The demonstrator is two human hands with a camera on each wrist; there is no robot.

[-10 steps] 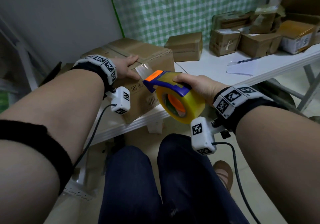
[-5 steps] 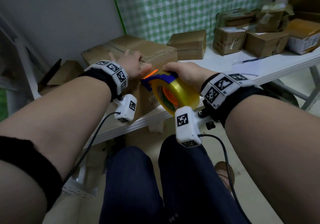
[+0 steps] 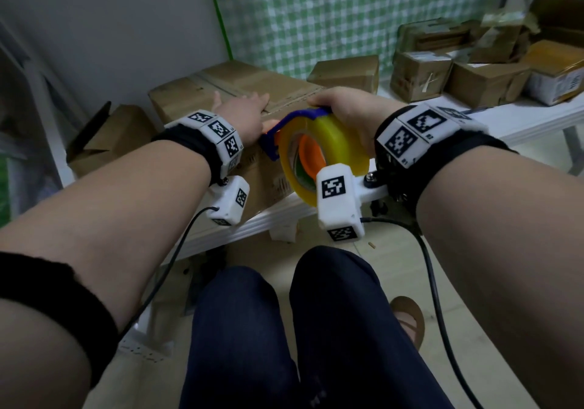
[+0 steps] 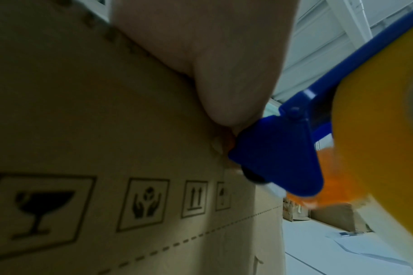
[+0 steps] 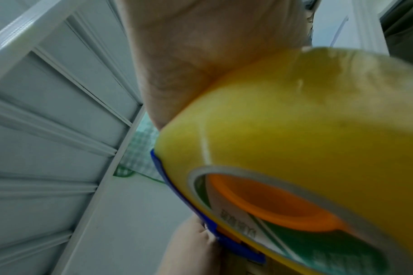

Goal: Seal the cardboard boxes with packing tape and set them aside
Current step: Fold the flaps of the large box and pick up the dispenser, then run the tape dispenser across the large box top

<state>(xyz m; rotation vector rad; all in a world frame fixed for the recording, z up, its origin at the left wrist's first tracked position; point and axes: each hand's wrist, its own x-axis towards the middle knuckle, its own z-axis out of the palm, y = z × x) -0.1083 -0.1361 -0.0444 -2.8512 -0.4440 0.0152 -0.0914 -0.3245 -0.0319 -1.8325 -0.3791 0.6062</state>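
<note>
My right hand (image 3: 344,114) has its fingers curled around the tape dispenser (image 3: 313,152) at the near top edge of the large box (image 3: 252,83) on the counter (image 3: 521,117), my left hand (image 3: 243,114) pressing flat with fingers straight; advised: firm pressure, straight pull along the seam.

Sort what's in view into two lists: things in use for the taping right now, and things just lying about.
In use:
- big cardboard box, left hand flat on its top
- tape dispenser, gripped by the right hand, its blue nose against the box's near side

Lying about:
- small box behind it
- pile of parcels at far right
- flattened carton on the left
</note>
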